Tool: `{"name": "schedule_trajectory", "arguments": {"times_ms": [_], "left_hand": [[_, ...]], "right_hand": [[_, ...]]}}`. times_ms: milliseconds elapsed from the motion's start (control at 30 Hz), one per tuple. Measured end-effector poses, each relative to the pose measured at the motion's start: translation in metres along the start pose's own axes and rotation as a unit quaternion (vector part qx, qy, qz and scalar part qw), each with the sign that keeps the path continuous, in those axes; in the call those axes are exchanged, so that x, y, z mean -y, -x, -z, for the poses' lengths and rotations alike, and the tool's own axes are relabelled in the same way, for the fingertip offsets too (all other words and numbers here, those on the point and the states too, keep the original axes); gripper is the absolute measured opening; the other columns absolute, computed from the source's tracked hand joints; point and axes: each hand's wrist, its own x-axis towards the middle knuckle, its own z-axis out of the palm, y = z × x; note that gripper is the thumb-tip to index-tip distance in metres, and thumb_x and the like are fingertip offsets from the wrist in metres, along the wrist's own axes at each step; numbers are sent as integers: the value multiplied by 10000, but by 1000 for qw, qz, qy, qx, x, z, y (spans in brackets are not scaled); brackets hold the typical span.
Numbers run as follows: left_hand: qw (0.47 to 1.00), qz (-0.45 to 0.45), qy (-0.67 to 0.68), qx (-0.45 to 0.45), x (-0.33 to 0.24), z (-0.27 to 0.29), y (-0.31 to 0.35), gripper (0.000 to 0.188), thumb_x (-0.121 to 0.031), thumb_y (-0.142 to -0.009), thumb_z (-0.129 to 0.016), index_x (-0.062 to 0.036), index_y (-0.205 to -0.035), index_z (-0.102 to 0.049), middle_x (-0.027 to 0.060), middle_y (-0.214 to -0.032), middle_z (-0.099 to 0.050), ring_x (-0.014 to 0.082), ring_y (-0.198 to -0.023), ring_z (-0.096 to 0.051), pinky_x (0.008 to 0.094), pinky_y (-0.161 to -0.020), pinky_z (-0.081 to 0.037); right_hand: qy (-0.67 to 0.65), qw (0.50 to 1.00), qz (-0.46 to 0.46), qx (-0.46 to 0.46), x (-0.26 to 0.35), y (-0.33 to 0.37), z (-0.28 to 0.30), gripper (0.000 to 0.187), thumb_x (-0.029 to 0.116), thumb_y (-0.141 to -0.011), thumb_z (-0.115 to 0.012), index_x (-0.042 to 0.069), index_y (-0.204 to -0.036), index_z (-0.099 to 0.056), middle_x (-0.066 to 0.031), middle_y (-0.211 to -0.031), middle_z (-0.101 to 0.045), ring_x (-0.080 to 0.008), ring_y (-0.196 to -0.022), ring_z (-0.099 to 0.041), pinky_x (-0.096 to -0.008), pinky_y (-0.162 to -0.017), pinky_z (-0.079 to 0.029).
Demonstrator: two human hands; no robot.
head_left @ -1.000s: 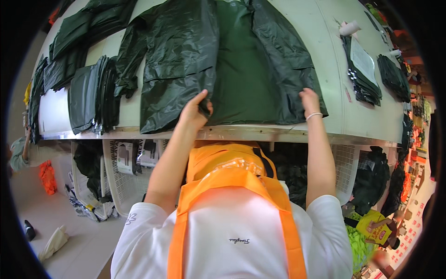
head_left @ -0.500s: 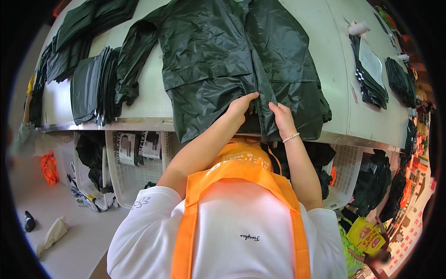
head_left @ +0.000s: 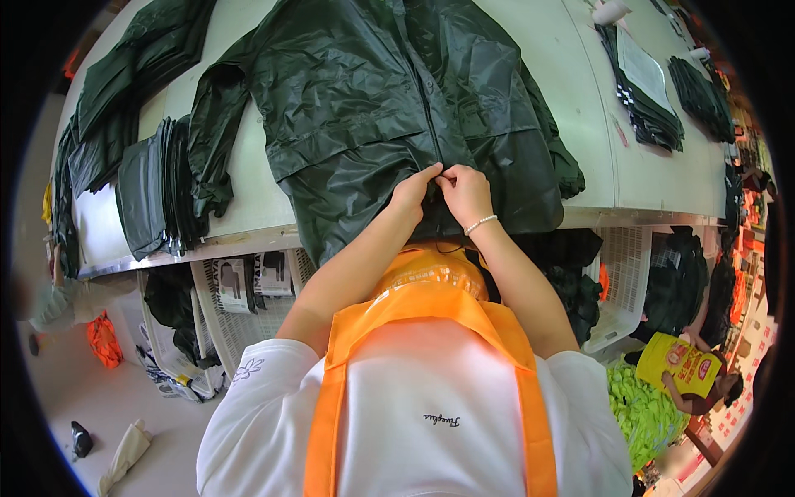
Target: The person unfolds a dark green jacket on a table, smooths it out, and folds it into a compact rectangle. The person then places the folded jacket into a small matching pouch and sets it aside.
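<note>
Head cam: L fingers (head_left: 429, 172), R fingers (head_left: 455, 173) pinched on jacket (head_left: 356, 103) front edges; hem overhangs table (head_left: 650, 184) edge, surface visible R.

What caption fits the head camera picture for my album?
Left hand and right hand, close together, hold a green jacket.

Table's (head_left: 584, 99) pale and pretty loaded tbh: dark green jacket (head_left: 348, 108) spread across it, hem drooping over the front edge, folded dark stacks (head_left: 153, 190) to its left, two dark piles (head_left: 700, 99) plus a white roll (head_left: 611, 12) over right.
</note>
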Motion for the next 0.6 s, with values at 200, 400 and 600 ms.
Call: {"name": "schedule_trajectory", "arguments": {"times_ms": [200,400,600], "left_hand": [[998,0,-56,-25,-7,-2,10,369,-256,-766,-729,18,-987,-620,115,-993,-606,204,-917,-546,325,-811,-430],[989,-42,-131,-45,0,-3,25,441,-296,-790,-706,56,-1038,-618,162,-1098,-609,230,-988,-547,330,-861,-419],[987,9,-163,-3,-6,3,19,425,-301,-762,-751,50,-973,-637,131,-988,-647,192,-888,-596,287,-802,-453]], "right_hand": [[-372,853,-328,165,-6,-2,13,163,189,-823,-694,44,-780,-634,-13,-665,-595,-92,-541,-548,-237,-501,-448],[-487,686,-487,236,-28,0,8,111,121,-854,-602,11,-864,-614,-82,-794,-648,-182,-706,-658,-256,-618,-552],[-298,820,-398,282,13,-5,16,157,107,-840,-587,-42,-863,-631,-111,-735,-657,-180,-601,-654,-246,-520,-530]]}}
